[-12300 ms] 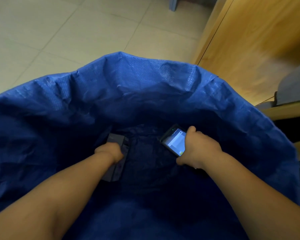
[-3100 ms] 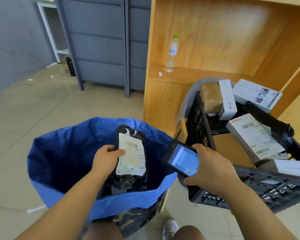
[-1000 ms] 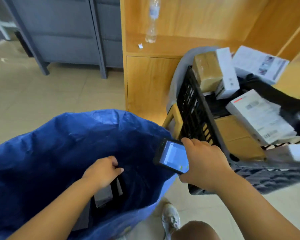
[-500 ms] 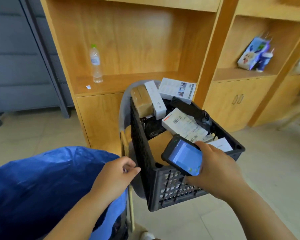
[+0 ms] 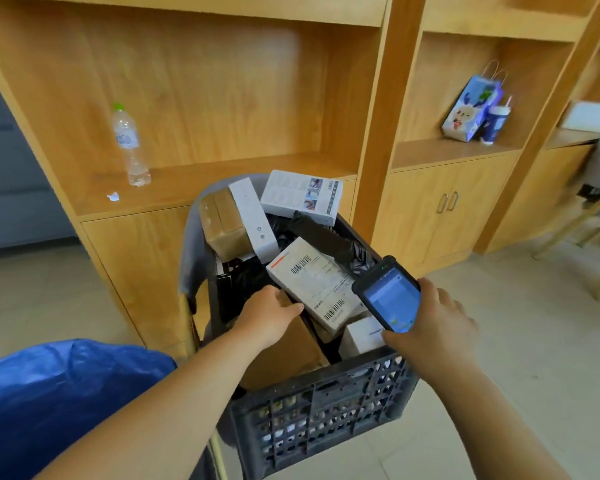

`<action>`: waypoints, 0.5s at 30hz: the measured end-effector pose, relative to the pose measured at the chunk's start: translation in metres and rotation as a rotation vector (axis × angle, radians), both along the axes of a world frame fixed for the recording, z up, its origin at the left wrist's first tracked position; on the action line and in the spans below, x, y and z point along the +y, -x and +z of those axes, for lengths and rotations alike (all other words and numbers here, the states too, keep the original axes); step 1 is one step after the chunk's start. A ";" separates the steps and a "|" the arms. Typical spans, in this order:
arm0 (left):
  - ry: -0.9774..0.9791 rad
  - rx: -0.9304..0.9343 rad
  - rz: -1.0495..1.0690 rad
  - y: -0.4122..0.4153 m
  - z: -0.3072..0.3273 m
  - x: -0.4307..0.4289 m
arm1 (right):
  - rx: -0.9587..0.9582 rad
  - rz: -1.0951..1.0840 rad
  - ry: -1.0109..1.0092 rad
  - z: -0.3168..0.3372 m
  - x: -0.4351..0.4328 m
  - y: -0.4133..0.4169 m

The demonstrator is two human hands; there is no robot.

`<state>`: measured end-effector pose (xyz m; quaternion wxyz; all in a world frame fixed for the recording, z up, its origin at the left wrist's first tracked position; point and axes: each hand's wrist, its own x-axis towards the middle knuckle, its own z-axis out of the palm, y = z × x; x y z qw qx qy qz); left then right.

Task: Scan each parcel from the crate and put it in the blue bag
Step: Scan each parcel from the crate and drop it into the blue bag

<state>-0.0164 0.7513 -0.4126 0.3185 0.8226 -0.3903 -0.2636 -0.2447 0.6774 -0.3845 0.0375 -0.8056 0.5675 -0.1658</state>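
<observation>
Over the left side of the crate (image 5: 326,410) | left hand (image 5: 267,317) was held with fingers loosely extended at the white barcoded parcel (image 5: 312,282) atop the pile, nothing gripped | handheld scanner (image 5: 388,299) was clasped in the right hand (image 5: 437,327) | crate was judged mostly full; blue bag (image 5: 66,393) contents unseen

A wooden shelf (image 5: 222,178) in the left bay carries an upright water bottle (image 5: 130,147) near its left end, with a small white paper scrap (image 5: 113,196) just in front of it. The next shelf board (image 5: 430,150) to the right holds a blue gift bag (image 5: 471,109) with a cup (image 5: 496,123) touching its right side. The pale tiled floor (image 5: 42,296) bears the blue bag (image 5: 49,403) and a grey chair (image 5: 191,244), on which the black crate (image 5: 319,410) sits.
</observation>
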 end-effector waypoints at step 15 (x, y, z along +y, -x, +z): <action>0.246 0.345 0.229 0.000 -0.032 -0.075 | -0.071 0.019 -0.173 -0.031 -0.024 0.004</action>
